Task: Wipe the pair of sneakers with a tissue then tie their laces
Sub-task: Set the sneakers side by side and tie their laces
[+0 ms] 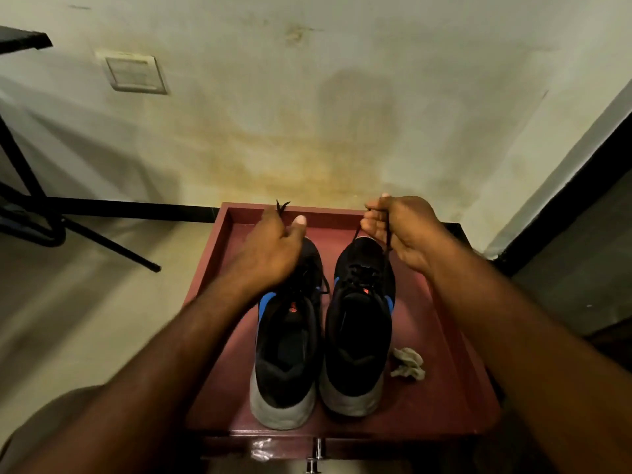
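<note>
Currently, the laces are being drawn up; no finished bow is visible on either sneaker, so tying remains. The left hand (273, 248) pinches a lace end (282, 207) above the left sneaker (285, 354). The right sneaker (359, 330) stands just beside it, both heels toward the person, on the red tray top (444, 336). The right hand (403, 230) is clenched on the other lace (388, 237), which rises from the right sneaker. A crumpled tissue (408, 363) lies released beside the right sneaker, so wiping appears complete. A black chair frame (30, 200) stands well left; nothing obstructs the laces.
</note>
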### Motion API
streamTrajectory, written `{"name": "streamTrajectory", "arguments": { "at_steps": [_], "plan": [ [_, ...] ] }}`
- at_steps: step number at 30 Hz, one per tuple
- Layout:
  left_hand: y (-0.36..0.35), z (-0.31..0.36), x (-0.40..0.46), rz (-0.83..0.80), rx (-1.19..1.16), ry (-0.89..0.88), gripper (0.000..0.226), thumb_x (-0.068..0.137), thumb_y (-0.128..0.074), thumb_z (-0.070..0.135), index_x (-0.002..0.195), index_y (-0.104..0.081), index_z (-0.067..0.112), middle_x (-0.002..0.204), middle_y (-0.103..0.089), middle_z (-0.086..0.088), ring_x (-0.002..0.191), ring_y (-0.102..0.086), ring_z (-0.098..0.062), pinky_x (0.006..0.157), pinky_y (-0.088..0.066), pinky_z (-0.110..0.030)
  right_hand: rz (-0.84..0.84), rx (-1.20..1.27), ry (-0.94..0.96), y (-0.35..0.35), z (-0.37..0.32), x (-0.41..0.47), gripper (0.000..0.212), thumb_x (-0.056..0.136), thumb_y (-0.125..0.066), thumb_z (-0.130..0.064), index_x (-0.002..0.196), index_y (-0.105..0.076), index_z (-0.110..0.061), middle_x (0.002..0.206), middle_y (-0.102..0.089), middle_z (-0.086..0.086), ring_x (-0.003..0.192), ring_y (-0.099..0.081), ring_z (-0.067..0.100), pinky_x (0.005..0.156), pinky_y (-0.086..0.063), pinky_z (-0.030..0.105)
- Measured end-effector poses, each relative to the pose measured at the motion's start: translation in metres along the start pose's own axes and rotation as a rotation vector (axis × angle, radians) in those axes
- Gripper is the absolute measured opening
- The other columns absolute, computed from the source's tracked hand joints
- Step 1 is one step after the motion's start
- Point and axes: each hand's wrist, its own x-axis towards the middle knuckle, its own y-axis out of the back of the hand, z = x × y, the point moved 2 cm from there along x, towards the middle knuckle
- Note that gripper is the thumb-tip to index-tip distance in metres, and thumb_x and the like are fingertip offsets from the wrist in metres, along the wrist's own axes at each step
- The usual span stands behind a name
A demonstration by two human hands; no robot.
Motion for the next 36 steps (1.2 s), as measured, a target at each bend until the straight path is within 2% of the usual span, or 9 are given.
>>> {"name": "streamTrajectory", "arguments": {
  "at_steps": [4,9,15,19,23,28,30,33,36],
  "plan": [
    [0.015,-0.033,-0.016,-0.054,0.285,-0.023,0.062,0.104,-0.037,0.059,0.139,-0.051,0.010,0.129,-0.067,-0.007,0.108,-0.064,-0.022,0.090,-0.051,-0.037,0.059,-0.688,0.102,0.033,0.009,-0.012,0.045,0.104,-0.056,-0.041,0.086,-0.069,-0.002,0.082,-0.070,0.018,0.080,-0.068,0.034,0.078,-0.054,0.042],
    [0.008,-0.051,-0.051,-0.233,0.414,-0.026,0.071,0.086,-0.049,0.081,0.126,-0.059,0.023,0.118,-0.070,0.005,0.100,-0.069,-0.012,0.087,-0.058,-0.033,0.003,-0.705,0.107,0.047,0.056,-0.101,0.066,0.085,-0.054,-0.078,0.102,-0.071,-0.016,0.097,-0.076,0.001,0.094,-0.073,0.018,0.088,-0.060,0.041],
    [0.000,-0.053,-0.042,-0.305,0.526,-0.068,0.044,0.095,-0.068,0.047,0.131,-0.059,0.023,0.127,-0.068,0.003,0.113,-0.066,-0.013,0.096,-0.055,-0.028,-0.253,-0.749,0.099,0.023,0.101,-0.142,0.077,0.066,-0.052,-0.099,0.126,-0.052,-0.050,0.117,-0.065,-0.022,0.107,-0.064,-0.002,0.092,-0.057,0.031],
    [0.007,-0.062,-0.042,-0.339,0.548,-0.047,0.035,0.097,-0.067,0.041,0.126,-0.062,0.023,0.121,-0.069,0.002,0.107,-0.066,-0.012,0.097,-0.057,-0.031,-0.273,-0.649,0.072,0.027,0.102,-0.130,0.064,0.071,-0.067,-0.083,0.125,-0.056,-0.050,0.118,-0.062,-0.017,0.107,-0.064,0.003,0.094,-0.058,0.035],
    [0.008,-0.067,-0.036,-0.258,0.439,-0.032,0.061,0.085,-0.058,0.077,0.117,-0.064,0.025,0.110,-0.070,0.006,0.098,-0.068,-0.010,0.090,-0.059,-0.035,-0.125,-0.588,0.118,0.031,0.082,-0.126,0.034,0.083,-0.069,-0.068,0.104,-0.064,-0.041,0.107,-0.060,-0.011,0.105,-0.061,0.009,0.093,-0.057,0.036],
    [0.001,-0.056,-0.021,0.041,0.294,-0.063,0.056,0.090,-0.050,0.075,0.100,-0.067,0.023,0.094,-0.072,0.004,0.087,-0.068,-0.010,0.076,-0.056,-0.030,0.052,-0.822,0.151,0.002,0.056,-0.091,0.082,0.074,-0.053,-0.092,0.075,-0.063,-0.011,0.069,-0.068,0.005,0.062,-0.067,0.019,0.058,-0.053,0.036],
    [0.000,-0.057,-0.015,0.097,0.303,-0.059,0.055,0.090,-0.050,0.075,0.096,-0.068,0.023,0.090,-0.072,0.004,0.083,-0.068,-0.011,0.075,-0.056,-0.032,0.070,-1.021,0.157,-0.017,0.053,-0.072,0.078,0.072,-0.056,-0.090,0.070,-0.057,-0.012,0.071,-0.063,0.004,0.065,-0.064,0.022,0.054,-0.044,0.035],
    [0.003,-0.063,-0.009,0.141,0.299,-0.046,0.057,0.089,-0.049,0.079,0.093,-0.069,0.025,0.087,-0.072,0.007,0.081,-0.067,-0.011,0.077,-0.059,-0.034,0.088,-1.216,0.170,-0.044,0.047,-0.056,0.045,0.085,-0.071,-0.055,0.074,-0.053,-0.016,0.090,-0.062,0.006,0.089,-0.064,0.030,0.066,-0.049,0.034],
    [0.005,-0.064,-0.006,0.159,0.279,-0.049,0.055,0.089,-0.049,0.078,0.089,-0.068,0.027,0.084,-0.071,0.008,0.080,-0.067,-0.010,0.077,-0.059,-0.034,0.104,-1.249,0.182,-0.053,0.039,-0.050,0.021,0.096,-0.065,-0.026,0.081,-0.054,-0.017,0.090,-0.066,0.005,0.080,-0.058,0.028,0.066,-0.047,0.034]
  ]
}}
